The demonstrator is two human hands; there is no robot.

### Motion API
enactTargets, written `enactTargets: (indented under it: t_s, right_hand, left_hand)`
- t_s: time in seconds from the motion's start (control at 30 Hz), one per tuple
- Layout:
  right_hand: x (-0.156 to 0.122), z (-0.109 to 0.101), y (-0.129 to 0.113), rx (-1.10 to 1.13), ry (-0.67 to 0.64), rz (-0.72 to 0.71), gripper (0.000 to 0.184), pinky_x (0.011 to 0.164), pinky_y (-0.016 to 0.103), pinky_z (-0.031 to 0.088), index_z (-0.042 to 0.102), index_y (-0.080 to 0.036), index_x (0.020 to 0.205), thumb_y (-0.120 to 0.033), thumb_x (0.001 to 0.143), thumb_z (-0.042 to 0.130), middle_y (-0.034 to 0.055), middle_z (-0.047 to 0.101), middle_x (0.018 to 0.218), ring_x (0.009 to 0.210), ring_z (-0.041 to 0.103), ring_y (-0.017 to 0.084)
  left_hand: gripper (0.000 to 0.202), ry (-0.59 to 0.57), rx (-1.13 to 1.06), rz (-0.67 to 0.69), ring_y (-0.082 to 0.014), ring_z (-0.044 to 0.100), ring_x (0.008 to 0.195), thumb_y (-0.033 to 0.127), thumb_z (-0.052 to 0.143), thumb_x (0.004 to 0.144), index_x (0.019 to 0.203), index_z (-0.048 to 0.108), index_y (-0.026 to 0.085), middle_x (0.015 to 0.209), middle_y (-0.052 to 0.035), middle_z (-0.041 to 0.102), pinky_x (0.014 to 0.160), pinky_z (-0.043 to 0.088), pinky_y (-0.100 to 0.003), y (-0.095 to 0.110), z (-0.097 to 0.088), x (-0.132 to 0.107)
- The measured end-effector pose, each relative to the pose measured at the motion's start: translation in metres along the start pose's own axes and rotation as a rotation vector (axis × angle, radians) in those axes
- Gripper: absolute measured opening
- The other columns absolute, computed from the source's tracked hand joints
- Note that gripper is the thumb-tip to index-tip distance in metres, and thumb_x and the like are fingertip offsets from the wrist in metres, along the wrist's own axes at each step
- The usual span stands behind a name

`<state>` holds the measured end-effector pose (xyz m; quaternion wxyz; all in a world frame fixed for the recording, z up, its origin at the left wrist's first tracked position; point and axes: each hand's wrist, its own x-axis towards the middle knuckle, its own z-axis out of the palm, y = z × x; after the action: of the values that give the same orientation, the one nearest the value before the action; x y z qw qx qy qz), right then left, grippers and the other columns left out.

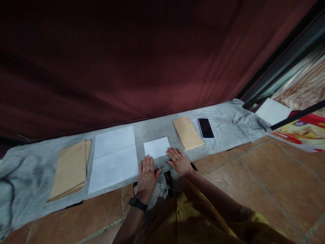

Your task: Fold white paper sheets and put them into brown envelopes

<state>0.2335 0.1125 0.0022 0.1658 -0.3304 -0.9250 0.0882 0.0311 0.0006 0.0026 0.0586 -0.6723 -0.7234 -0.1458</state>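
My left hand (146, 175) lies flat on the grey cloth (30, 169), fingers stretched out, holding nothing, just below a small folded white paper (156, 147). My right hand (179, 160) also rests flat and open on the cloth, its fingertips at the paper's lower right corner. A black watch sits on my left wrist. A stack of white sheets (114, 157) lies left of my hands. Brown envelopes (70, 169) lie further left. A single brown envelope (187, 133) is right of the folded paper.
A dark phone (206, 128) lies face up right of the single envelope. A dark red curtain (127, 61) hangs behind the cloth. Brown floor tiles (266, 176) spread in front. White paper (273, 110) and a colourful printed sheet (302, 132) lie at far right.
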Motion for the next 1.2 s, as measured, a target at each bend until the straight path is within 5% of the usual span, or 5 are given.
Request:
enactTargets:
  t_s: [0.37,0.83,1.2]
  right_hand:
    - [0.002,0.001,-0.005,-0.029,0.032,0.015,0.051,0.120,0.050,0.030,0.045,-0.015,0.150,-0.034,0.104,0.045,0.0126,0.045,0.156,0.142,0.044,0.026]
    - [0.003,-0.002,-0.008,-0.070,0.056,0.025,0.045,0.117,0.048,0.030,0.051,-0.028,0.147,-0.038,0.103,0.047,0.0076,0.046,0.156,0.141,0.044,0.027]
    - [0.004,0.012,-0.005,-0.037,0.124,0.036,0.049,0.117,0.050,0.028,0.050,-0.028,0.148,-0.035,0.100,0.055,0.0087,0.047,0.155,0.139,0.045,0.027]
  left_hand:
    - [0.058,-0.065,-0.053,0.126,-0.0293,0.034,0.149,0.043,0.040,0.100,0.150,0.042,0.014,0.158,-0.0148,0.042,0.121,0.033,-0.053,0.025,0.008,0.020]
    - [0.060,-0.051,0.018,0.142,-0.0303,0.032,0.150,0.049,0.040,0.099,0.151,0.043,0.019,0.159,-0.0111,0.041,0.121,0.030,-0.054,0.022,0.009,0.020]
    - [0.063,-0.085,0.070,0.134,-0.0319,0.028,0.152,0.052,0.039,0.099,0.154,0.039,0.021,0.162,-0.0115,0.035,0.121,0.027,-0.056,0.022,0.009,0.022]
